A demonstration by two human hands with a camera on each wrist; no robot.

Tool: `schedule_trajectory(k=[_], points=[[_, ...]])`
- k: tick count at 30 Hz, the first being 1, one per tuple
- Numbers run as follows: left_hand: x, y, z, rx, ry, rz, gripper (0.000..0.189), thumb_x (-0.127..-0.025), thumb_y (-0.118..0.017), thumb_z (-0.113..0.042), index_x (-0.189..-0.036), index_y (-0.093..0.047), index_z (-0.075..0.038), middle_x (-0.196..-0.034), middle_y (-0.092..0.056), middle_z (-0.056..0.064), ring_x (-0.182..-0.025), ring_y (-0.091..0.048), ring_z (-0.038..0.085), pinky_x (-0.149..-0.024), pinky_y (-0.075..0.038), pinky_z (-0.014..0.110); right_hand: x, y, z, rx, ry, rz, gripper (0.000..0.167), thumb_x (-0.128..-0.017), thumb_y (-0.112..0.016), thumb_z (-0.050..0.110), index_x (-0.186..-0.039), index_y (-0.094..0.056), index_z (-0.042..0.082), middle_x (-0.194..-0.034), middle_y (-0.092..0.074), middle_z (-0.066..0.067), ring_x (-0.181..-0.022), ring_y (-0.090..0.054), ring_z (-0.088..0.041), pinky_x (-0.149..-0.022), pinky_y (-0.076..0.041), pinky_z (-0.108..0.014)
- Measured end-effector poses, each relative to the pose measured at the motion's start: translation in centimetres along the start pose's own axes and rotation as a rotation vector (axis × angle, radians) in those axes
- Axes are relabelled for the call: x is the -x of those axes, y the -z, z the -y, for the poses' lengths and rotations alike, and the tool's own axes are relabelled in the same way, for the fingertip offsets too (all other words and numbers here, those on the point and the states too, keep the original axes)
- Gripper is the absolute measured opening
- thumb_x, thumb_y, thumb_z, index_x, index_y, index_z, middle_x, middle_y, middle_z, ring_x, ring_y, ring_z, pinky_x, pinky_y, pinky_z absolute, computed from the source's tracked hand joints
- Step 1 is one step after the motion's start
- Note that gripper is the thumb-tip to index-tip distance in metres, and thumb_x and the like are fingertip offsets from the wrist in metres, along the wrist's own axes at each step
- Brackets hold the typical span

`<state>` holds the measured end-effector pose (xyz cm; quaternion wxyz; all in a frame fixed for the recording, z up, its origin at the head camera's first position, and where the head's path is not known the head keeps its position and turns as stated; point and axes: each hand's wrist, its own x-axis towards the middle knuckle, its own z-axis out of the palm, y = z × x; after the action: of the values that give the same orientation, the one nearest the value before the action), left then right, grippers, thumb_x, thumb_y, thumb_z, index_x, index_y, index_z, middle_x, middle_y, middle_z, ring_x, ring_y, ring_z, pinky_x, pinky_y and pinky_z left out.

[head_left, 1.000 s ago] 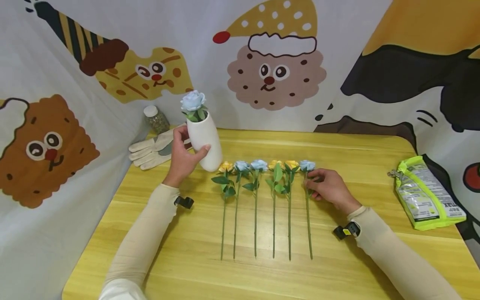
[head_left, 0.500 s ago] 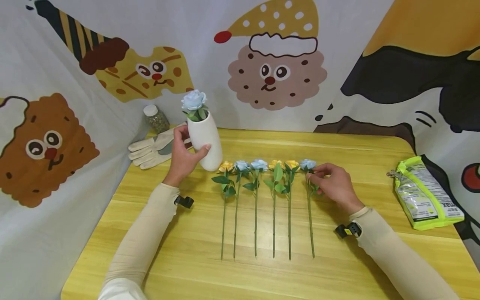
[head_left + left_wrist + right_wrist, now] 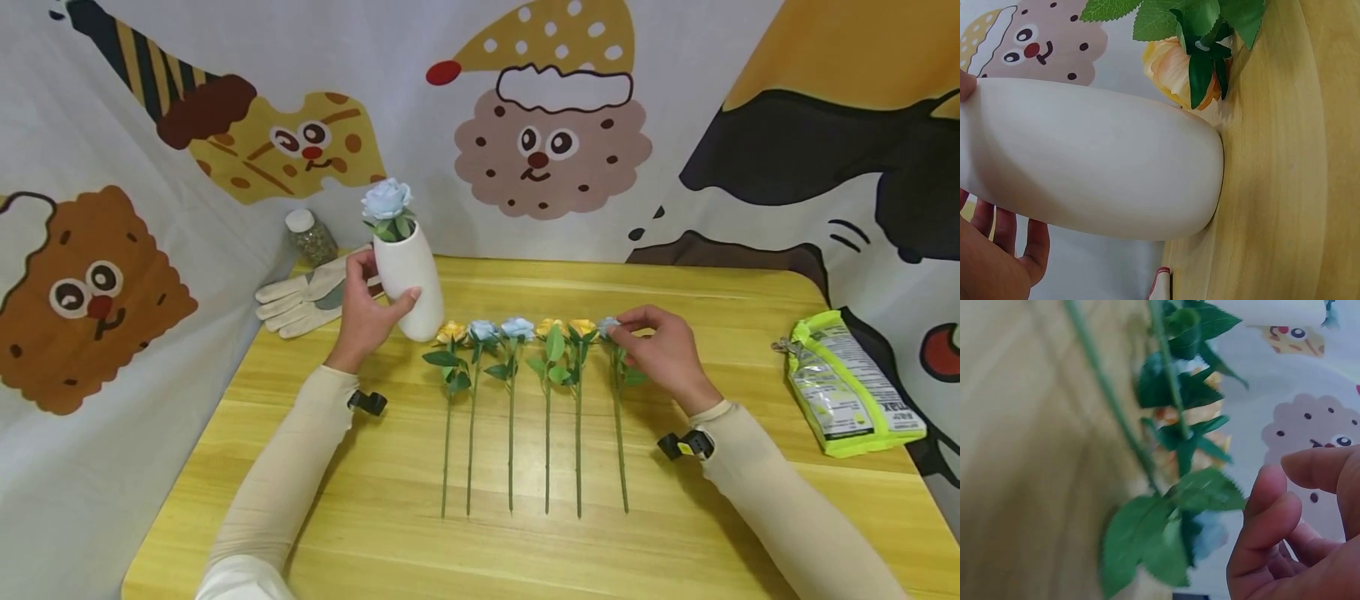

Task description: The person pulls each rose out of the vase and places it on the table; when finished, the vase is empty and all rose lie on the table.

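Observation:
My left hand (image 3: pixel 365 317) grips a white vase (image 3: pixel 411 283), fingers behind it and thumb across its front. In the left wrist view the vase (image 3: pixel 1110 159) has its base on the wooden table. A light blue rose (image 3: pixel 386 200) stands in its mouth. Several artificial roses lie in a row, stems toward me, among them a yellow rose (image 3: pixel 452 335) beside the vase. At the far right end of the row my right hand (image 3: pixel 663 354) has its fingertips at the head of a blue rose (image 3: pixel 608 326). In the right wrist view the fingers (image 3: pixel 1266 531) are loosely bent, beside its leaves.
Behind the left hand lie white-and-grey work gloves (image 3: pixel 300 302) and a glass jar with a white lid (image 3: pixel 311 237). A yellow-green pouch (image 3: pixel 851 387) lies near the table's right edge. A cartoon-printed cloth (image 3: pixel 420 108) hangs behind the table (image 3: pixel 390 542).
My right hand has moved from the upper stem up to the bloom of the rightmost blue rose, whose stem end has shifted slightly right. The left hand and vase have stayed put.

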<state>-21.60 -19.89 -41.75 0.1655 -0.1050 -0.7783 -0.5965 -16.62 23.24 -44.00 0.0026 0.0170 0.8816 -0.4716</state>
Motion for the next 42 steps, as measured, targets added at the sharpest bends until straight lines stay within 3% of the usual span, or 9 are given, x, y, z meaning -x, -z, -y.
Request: schedule_trajectory(k=[5,11,21,25,30,34,42], points=[[0.0,0.0,-0.1,0.005,0.002,0.001,0.070,-0.086,-0.081,-0.008,-0.140,-0.038,0.003,-0.134,-0.048,0.024,-0.123,-0.052,0.033,-0.099,-0.047,0.037,-0.7,-0.9,1.6,-0.021,0.055,0.001,0.035,-0.101,-0.073,0.036,-0.119,-0.070,0.006,-0.112,-0.069,-0.013,-0.068,-0.073,-0.029,-0.060,-0.060,-0.034],[0.0,0.0,-0.1,-0.002,0.008,0.006,0.070,-0.086,-0.081,-0.009,-0.140,-0.038,0.003,-0.134,-0.048,0.025,-0.122,-0.052,0.032,-0.099,-0.047,0.038,-1.3,-2.1,4.1,-0.079,0.096,0.027,0.033,-0.101,-0.072,0.035,-0.117,-0.070,0.006,-0.110,-0.070,-0.012,-0.063,-0.071,-0.020,-0.058,-0.059,-0.032],[0.0,0.2,-0.2,-0.013,-0.003,0.002,0.069,-0.087,-0.081,-0.008,-0.140,-0.038,0.003,-0.135,-0.047,0.024,-0.123,-0.052,0.035,-0.100,-0.047,0.037,-2.7,-4.2,8.7,-0.094,0.168,0.045,0.029,-0.103,-0.069,0.037,-0.117,-0.072,0.012,-0.107,-0.072,-0.008,-0.080,-0.074,-0.035,-0.060,-0.057,-0.034],[0.0,0.2,-0.2,-0.013,-0.004,0.003,0.068,-0.086,-0.081,-0.008,-0.139,-0.039,0.003,-0.136,-0.047,0.025,-0.124,-0.052,0.036,-0.102,-0.048,0.043,-3.3,-5.0,10.0,-0.105,0.203,0.045,0.029,-0.104,-0.068,0.037,-0.117,-0.074,0.012,-0.106,-0.074,-0.008,-0.085,-0.073,-0.026,-0.065,-0.056,-0.030],[-0.4,0.2,1.4,-0.010,0.003,-0.002,0.071,-0.086,-0.082,-0.008,-0.140,-0.038,0.004,-0.135,-0.047,0.026,-0.123,-0.051,0.036,-0.102,-0.046,0.052,-3.6,-6.0,11.8,-0.167,0.236,0.061,0.028,-0.104,-0.068,0.034,-0.121,-0.076,0.013,-0.109,-0.075,-0.011,-0.093,-0.071,-0.022,-0.073,-0.057,-0.029],[-0.8,0.4,3.0,-0.026,-0.002,-0.006,0.073,-0.085,-0.083,-0.009,-0.142,-0.038,0.001,-0.137,-0.049,0.023,-0.123,-0.052,0.031,-0.102,-0.047,0.050,-3.6,-7.1,13.3,-0.198,0.269,0.058,0.025,-0.103,-0.069,0.031,-0.120,-0.077,0.015,-0.110,-0.075,-0.008,-0.098,-0.069,-0.022,-0.081,-0.056,-0.034],[-0.8,0.4,3.3,-0.011,-0.034,-0.002,0.074,-0.084,-0.086,-0.015,-0.141,-0.041,-0.004,-0.136,-0.052,0.015,-0.121,-0.055,0.024,-0.100,-0.049,0.052,-4.0,-9.5,16.1,-0.251,0.363,0.029,0.026,-0.102,-0.072,0.027,-0.119,-0.077,0.009,-0.111,-0.076,-0.007,-0.101,-0.068,-0.020,-0.089,-0.055,-0.038]])
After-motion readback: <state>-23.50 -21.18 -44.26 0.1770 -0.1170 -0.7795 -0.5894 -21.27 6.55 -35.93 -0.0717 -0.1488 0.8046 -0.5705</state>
